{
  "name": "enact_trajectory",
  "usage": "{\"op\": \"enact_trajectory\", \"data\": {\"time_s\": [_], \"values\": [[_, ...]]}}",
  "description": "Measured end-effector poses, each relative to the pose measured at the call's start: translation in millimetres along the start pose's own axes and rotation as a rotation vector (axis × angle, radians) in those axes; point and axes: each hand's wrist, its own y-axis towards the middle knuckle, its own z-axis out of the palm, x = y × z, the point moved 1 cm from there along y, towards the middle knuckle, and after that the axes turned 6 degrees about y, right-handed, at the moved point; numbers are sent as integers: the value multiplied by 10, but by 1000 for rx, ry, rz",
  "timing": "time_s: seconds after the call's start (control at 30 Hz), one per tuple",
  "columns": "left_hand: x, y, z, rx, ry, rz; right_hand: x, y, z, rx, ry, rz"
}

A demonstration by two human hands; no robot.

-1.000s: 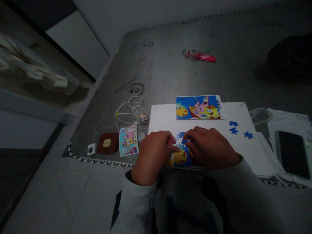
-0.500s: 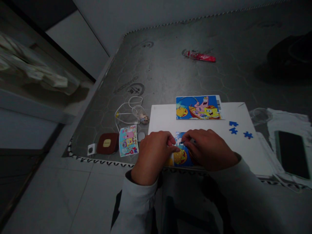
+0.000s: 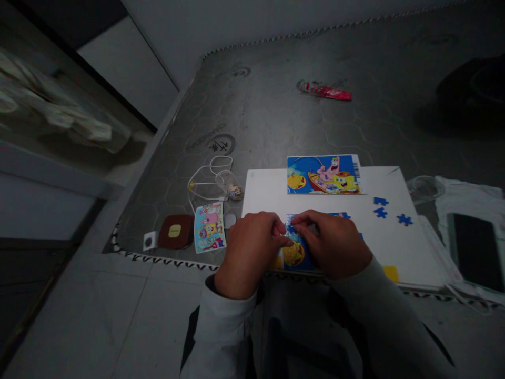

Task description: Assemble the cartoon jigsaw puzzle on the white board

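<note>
Both my hands rest on a partly assembled cartoon jigsaw puzzle (image 3: 294,255) at the near edge of a white board (image 3: 264,195). My left hand (image 3: 250,252) is curled, its fingertips pressing the puzzle's left part. My right hand (image 3: 333,242) pinches a small puzzle piece (image 3: 292,225) at the puzzle's top, fingers closed. A printed reference picture (image 3: 323,175) of the same cartoon lies at the board's far edge. Three loose blue pieces (image 3: 389,210) lie on the board to the right.
A grey mattress-like surface (image 3: 276,105) carries the board. On it lie a red wrapper (image 3: 325,92), a white cable (image 3: 209,176), a small cartoon card (image 3: 209,227), a brown round case (image 3: 174,231) and a phone (image 3: 475,250) on white cloth. A yellow piece (image 3: 391,272) sits near the board's front.
My right hand has drawn leftward and slightly nearer me, uncovering more of the puzzle's right side and a yellow piece. The left hand has barely moved.
</note>
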Motion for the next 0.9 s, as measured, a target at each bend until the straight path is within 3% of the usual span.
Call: {"op": "enact_trajectory", "data": {"time_s": [0.5,0.9], "values": [[9,-5,20,-26,-19,14,37,28,28,143,-193,-59],[-5,-6,6,-15,-9,12,28,0,38,115,-233,-75]]}}
